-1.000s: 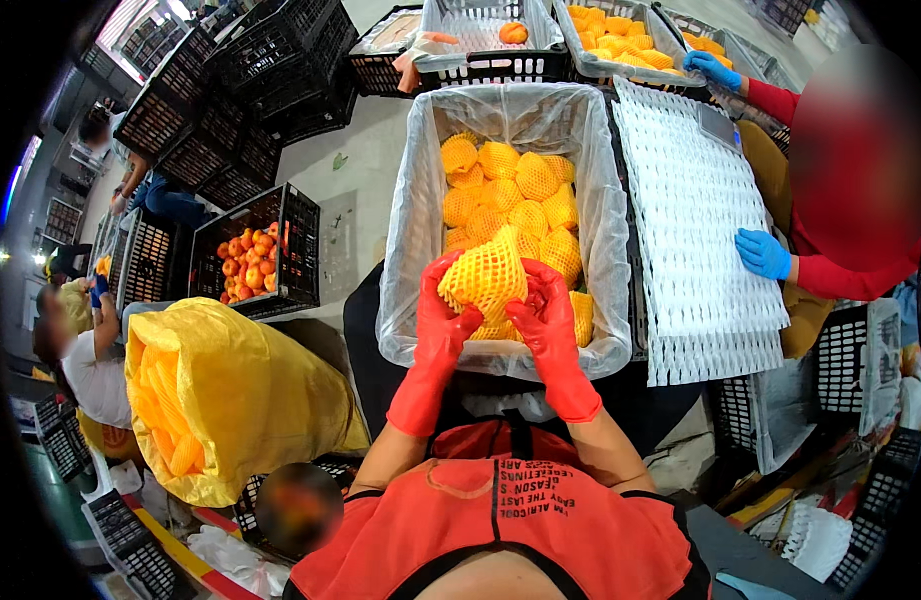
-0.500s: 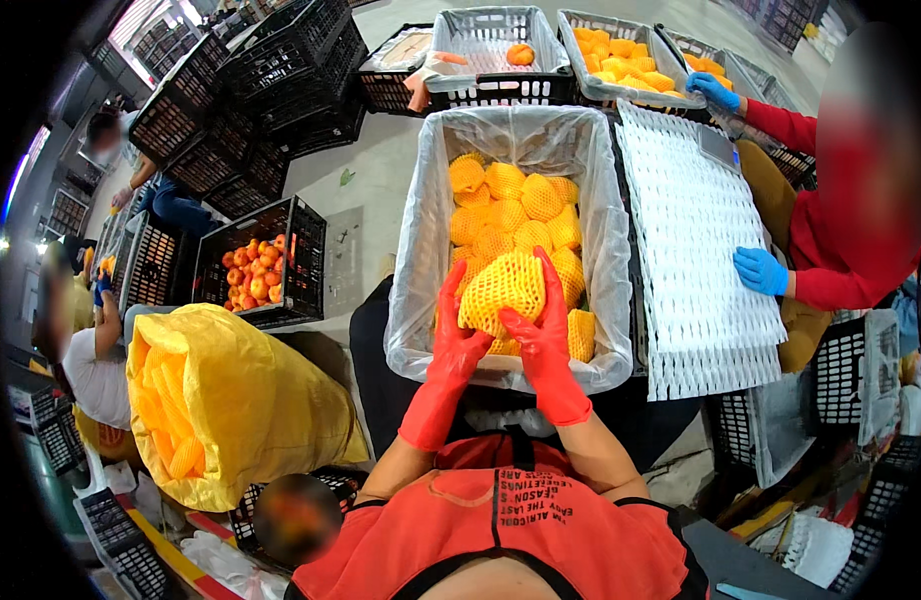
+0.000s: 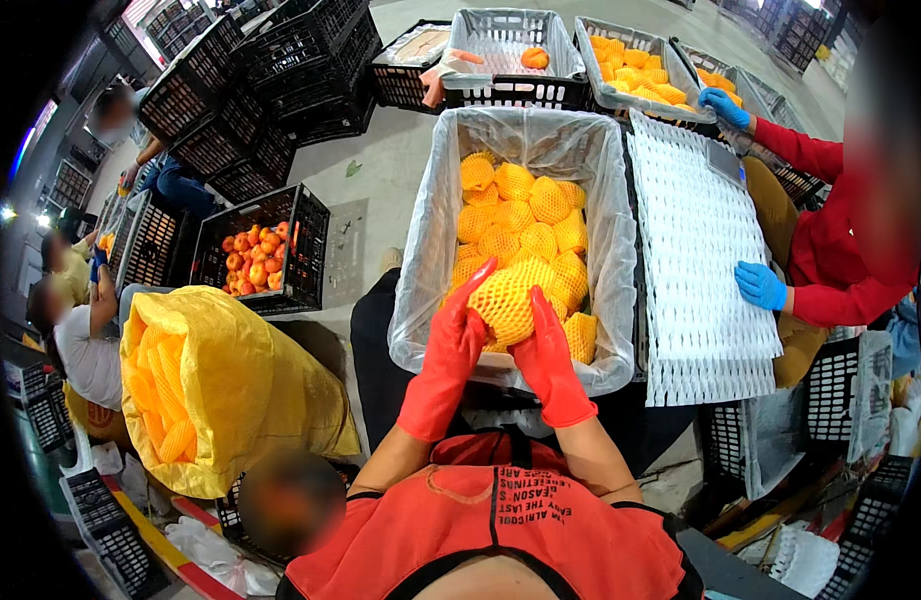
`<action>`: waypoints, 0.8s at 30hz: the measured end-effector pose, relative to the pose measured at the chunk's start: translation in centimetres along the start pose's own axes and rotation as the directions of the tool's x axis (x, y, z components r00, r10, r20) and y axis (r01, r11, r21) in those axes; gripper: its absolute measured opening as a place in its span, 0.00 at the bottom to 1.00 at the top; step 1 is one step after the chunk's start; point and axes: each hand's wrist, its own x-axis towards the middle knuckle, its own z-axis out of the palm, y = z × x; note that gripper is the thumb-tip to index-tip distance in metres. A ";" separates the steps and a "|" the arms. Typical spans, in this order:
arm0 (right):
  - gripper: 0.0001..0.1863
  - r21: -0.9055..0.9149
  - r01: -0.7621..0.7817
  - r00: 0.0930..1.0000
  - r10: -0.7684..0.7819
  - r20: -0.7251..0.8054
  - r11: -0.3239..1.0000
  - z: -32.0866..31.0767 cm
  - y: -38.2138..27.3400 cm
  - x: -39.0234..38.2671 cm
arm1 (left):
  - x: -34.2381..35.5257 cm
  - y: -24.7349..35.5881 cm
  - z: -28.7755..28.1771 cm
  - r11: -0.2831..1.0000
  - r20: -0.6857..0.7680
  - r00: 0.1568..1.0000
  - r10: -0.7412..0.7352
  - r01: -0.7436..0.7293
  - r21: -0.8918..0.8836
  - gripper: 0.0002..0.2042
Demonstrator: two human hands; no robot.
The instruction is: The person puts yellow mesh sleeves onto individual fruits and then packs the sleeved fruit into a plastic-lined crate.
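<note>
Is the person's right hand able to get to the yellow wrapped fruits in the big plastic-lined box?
Probably yes. The right hand hovers at the lined box's open top, the wrapped fruits just beyond it, uncovered. It is busy holding a netted fruit with the left hand.

**Fruit packing floor**

A packing shed with a bare concrete floor: stacked black plastic crates [image 3: 271,60] at upper left, a plastic-lined bin [image 3: 521,150] of net-sleeved fruit at centre, a yellow sack [image 3: 251,380] of foam nets at lower left, gloved workers around.

Lined crate [image 3: 611,250] sits dead ahead, sack [image 3: 231,390] to its left, foam sheets [image 3: 696,260] right, more crates [image 3: 501,50] behind.
</note>
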 end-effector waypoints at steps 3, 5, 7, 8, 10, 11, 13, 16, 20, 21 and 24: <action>0.29 0.169 -0.099 0.992 0.110 -0.055 0.981 0.6 -2.3 0.2 | -0.3 0.2 -0.8 0.989 0.035 0.998 -0.051 0.056 -0.138 0.25; 0.29 0.571 -0.277 0.898 0.419 -0.132 0.773 2.0 -5.2 1.2 | -1.0 0.2 -0.8 0.977 -0.004 1.000 -0.026 0.025 -0.213 0.25; 0.29 0.612 -0.218 0.910 0.385 -0.154 0.760 1.4 -3.1 1.8 | -1.4 -0.1 0.5 0.954 -0.066 0.998 0.011 -0.030 -0.298 0.26; 0.28 0.632 -0.189 0.916 0.367 -0.163 0.752 1.0 -2.1 2.1 | -1.3 0.1 0.4 0.986 -0.050 0.993 0.102 -0.108 -0.125 0.26; 0.28 0.754 -0.305 0.894 0.449 0.016 0.582 0.7 -3.0 3.4 | -1.3 0.7 -0.1 0.995 0.030 0.995 0.098 -0.098 -0.024 0.27; 0.28 0.796 -0.361 0.875 0.472 0.108 0.486 0.6 -3.9 3.8 | -1.5 1.2 -0.1 0.996 0.085 0.996 0.011 -0.004 -0.085 0.28; 0.28 0.733 -0.367 0.900 0.418 0.124 0.572 1.2 -6.9 3.2 | -2.0 0.0 -0.5 0.983 0.129 0.987 0.092 -0.070 -0.167 0.28; 0.27 0.730 -0.499 0.850 0.428 0.307 0.467 -0.1 -6.0 3.9 | -2.3 -0.4 -0.8 0.918 0.129 0.986 -0.102 0.143 -0.371 0.28; 0.27 0.507 -0.396 0.907 0.412 0.087 0.766 -0.4 -4.0 2.8 | -0.7 1.0 -0.7 0.987 0.089 0.987 -0.131 0.139 -0.084 0.32; 0.27 0.490 -0.382 0.919 0.378 0.110 0.784 -1.6 -2.3 2.5 | 0.5 4.0 -1.0 0.961 0.187 0.950 -0.251 0.221 0.169 0.36; 0.27 -0.201 0.033 0.966 0.020 0.256 0.979 -2.3 -0.3 1.8 | -0.4 2.4 -2.2 0.966 0.271 0.949 -0.159 0.092 0.244 0.39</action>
